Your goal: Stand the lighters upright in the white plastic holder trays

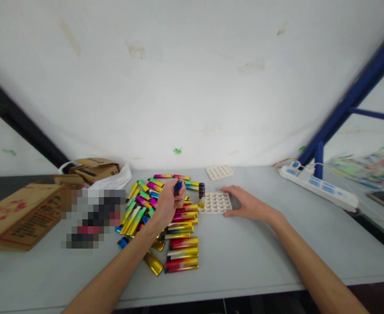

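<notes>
My left hand [169, 201] is closed around a lighter [178, 186], its dark blue top showing above the fingers; the rest of it is hidden. Beneath and around that hand lies a heap of shiny multicoloured lighters [136, 222]. The white tray with round holes [216, 203] rests flat to the right of the heap. Several lighters with dark tops stand upright along its left edge [202, 201]. My right hand [247, 204] grips the tray's right end, with thumb at the near edge and fingers at the far edge.
A second white holed tray [220, 172] lies by the wall. Red and yellow lighters [182, 264] lie in a row near the front. Cardboard boxes [28, 218] and a white bag [121, 176] stand left. At right are a power strip [319, 185] and blue frame [342, 109].
</notes>
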Demonstrator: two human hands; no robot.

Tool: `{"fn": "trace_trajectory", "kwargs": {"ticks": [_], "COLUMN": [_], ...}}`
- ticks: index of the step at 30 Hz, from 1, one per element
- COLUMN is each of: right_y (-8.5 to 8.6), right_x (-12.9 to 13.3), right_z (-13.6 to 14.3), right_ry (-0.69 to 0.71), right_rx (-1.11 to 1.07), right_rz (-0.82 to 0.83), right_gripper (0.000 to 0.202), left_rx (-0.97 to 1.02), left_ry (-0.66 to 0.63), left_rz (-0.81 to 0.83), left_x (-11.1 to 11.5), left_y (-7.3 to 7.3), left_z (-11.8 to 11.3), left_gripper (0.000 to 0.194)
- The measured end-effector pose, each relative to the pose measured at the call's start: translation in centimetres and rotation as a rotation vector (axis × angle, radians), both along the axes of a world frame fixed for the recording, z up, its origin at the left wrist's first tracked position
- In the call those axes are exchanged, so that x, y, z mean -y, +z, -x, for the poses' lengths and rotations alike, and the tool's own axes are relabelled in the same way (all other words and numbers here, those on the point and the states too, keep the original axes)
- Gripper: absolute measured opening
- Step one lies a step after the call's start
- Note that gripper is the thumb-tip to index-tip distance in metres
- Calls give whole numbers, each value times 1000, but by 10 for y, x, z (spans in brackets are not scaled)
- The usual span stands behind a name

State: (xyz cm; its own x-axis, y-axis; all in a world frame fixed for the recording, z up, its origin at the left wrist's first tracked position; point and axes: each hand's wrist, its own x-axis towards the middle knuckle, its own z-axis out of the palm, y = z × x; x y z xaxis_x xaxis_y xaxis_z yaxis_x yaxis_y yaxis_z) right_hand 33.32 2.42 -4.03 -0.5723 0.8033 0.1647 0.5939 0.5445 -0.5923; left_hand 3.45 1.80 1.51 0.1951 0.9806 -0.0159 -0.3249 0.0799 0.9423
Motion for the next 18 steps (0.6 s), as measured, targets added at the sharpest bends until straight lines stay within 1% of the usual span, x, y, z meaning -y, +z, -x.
{"fn": "trace_trajectory", "kwargs": {"ticks": [2,4,9,13,18], "right_y": [0,0,2,7,11], "right_x": [0,0,1,2,4], "right_z": [0,0,2,5,7], "right_ry": [1,-1,-7,-9,-5], "right_rx": [5,6,6,19,10], "right_rz": [0,-1,-12,-9,-7], "right_gripper": [80,80,78,77,76], "left_rx": [-10,-1,-58,-230,-432], "left_ry": [7,-35,-124,-169,-160], "left_rz": [-10,-25,-160,-315,-541], "left_x": [-1,-1,4,8,4], "left_y": [-1,-4,-6,-4,-8], "left_z": [-1,-2,-6,-7,-2], "left_gripper": [37,37,22,19,19]}}
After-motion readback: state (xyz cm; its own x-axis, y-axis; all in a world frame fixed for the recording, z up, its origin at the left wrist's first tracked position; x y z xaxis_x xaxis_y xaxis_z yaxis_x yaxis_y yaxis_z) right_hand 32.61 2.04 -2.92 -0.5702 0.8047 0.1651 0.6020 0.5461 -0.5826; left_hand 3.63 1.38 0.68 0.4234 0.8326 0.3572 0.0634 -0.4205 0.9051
